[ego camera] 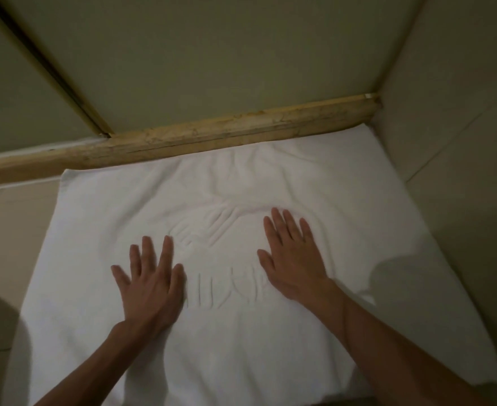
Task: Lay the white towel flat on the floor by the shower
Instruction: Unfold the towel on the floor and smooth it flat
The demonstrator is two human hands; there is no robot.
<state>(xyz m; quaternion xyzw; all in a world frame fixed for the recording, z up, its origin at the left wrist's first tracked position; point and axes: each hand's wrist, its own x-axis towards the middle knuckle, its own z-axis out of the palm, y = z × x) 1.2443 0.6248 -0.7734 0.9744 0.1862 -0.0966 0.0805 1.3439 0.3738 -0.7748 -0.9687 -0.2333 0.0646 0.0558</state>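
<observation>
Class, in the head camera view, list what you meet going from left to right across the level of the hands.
Bare floor → white towel → left hand → embossed lettering → right hand → wall.

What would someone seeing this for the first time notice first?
The white towel spread across the floor fills most of the view, its far edge against the worn yellowish threshold of the shower. Both hands lie palm-down on it, fingers spread: the left hand nearer, the right hand further in. Between them shows an embossed emblem with a few wrinkles beyond it.
</observation>
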